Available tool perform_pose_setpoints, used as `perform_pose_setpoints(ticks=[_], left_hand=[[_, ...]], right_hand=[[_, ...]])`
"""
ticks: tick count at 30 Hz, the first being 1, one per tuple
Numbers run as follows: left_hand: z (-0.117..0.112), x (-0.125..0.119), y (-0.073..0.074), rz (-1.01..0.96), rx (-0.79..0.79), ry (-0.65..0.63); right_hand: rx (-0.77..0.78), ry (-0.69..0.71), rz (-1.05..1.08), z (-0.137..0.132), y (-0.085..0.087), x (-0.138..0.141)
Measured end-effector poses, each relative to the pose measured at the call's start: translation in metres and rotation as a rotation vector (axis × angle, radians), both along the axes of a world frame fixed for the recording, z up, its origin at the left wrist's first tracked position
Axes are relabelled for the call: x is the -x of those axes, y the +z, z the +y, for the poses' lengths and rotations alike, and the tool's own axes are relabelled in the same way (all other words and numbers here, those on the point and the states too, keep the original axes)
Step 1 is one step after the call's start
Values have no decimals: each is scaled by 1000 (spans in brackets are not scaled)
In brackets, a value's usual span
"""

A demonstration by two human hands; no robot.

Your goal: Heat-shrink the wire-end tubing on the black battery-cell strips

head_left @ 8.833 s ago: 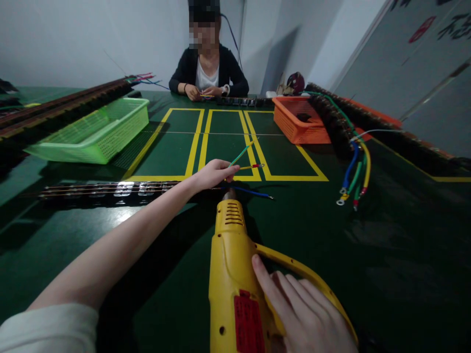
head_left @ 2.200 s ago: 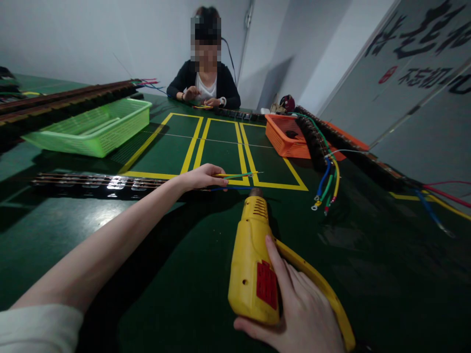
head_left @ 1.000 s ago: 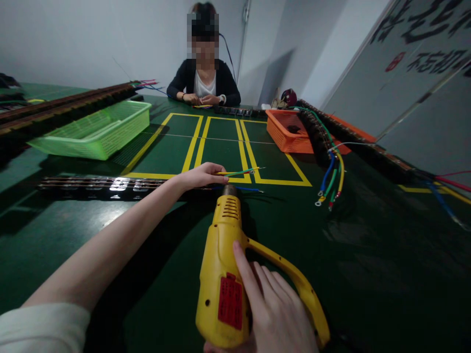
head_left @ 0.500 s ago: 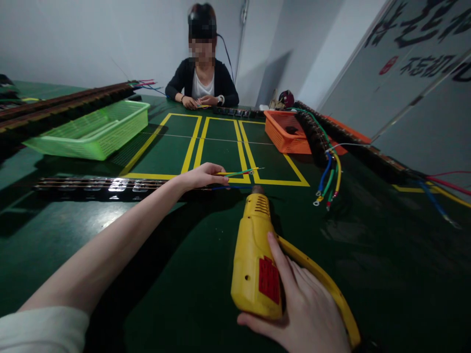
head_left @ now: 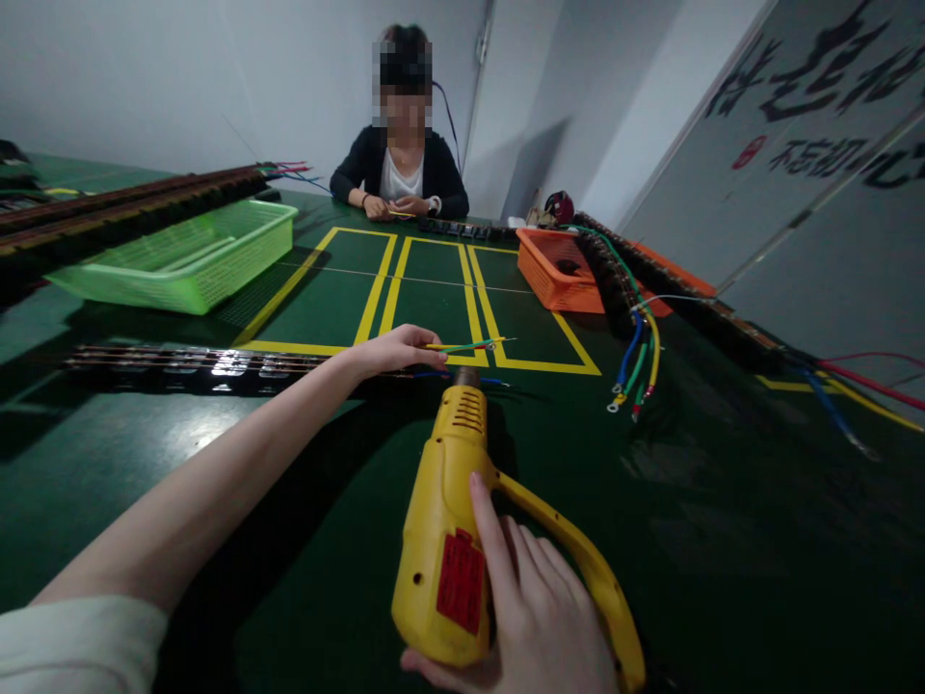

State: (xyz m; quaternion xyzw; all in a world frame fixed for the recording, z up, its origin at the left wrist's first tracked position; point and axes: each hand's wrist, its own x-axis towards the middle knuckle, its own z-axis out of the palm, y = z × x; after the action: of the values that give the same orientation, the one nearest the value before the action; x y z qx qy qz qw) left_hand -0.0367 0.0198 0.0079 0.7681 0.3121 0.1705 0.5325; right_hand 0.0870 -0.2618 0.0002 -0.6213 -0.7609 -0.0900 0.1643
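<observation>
My right hand [head_left: 539, 602] grips a yellow heat gun [head_left: 444, 520] with a red label, held low over the green table. Its metal nozzle points away from me, just short of the wires by my left hand. My left hand [head_left: 397, 349] is closed on several thin wires [head_left: 469, 345], yellow and green among them, whose ends stick out to the right. A blue wire [head_left: 491, 382] lies lower, just past the nozzle. Those wires come from the right end of a long black strip [head_left: 238, 369] with copper-coloured lines, lying under my left forearm.
A light green basket [head_left: 195, 275] stands at the left with long black strips [head_left: 130, 217] across it. An orange basket [head_left: 553, 280] at the right bears more strips with coloured, lugged wires [head_left: 640, 357] hanging down. Yellow tape [head_left: 466, 299] marks the table. Opposite sits a co-worker [head_left: 401, 173], hands on a yellow wire.
The heat gun in my right hand has moved left, its nozzle now nearer my left hand's fingers. More of the blue wire shows. My left hand keeps its place on the wires.
</observation>
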Motion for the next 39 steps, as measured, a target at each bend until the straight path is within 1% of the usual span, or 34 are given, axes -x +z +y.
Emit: perform_pose_setpoints(ticks=[4,8,15,20,24,29,31,34,39], left_hand=[[2,2,-3,-33,-24,-17],[3,3,-4,-41,30,-41],[2,2,-4,-74,108,-44],[3,2,-5,-65,82,-21],[2,3,-3,-71,71,-48],[0,3,-1,-56,92,-39],[0,3,-1,-51,90,-34],[1,3,-2,-39,79,-25],[2,3,-2,-53,52,-56]], right_hand=[[16,81,7,4,0,13],[21,131,-14,4,0,19],[62,148,33,3,1,12],[75,117,86,1,5,-1],[49,67,71,-4,5,-14],[46,-21,41,-10,2,-29],[48,-53,31,-12,2,-31],[49,-63,27,-12,2,-31],[40,-77,14,-10,2,-27]])
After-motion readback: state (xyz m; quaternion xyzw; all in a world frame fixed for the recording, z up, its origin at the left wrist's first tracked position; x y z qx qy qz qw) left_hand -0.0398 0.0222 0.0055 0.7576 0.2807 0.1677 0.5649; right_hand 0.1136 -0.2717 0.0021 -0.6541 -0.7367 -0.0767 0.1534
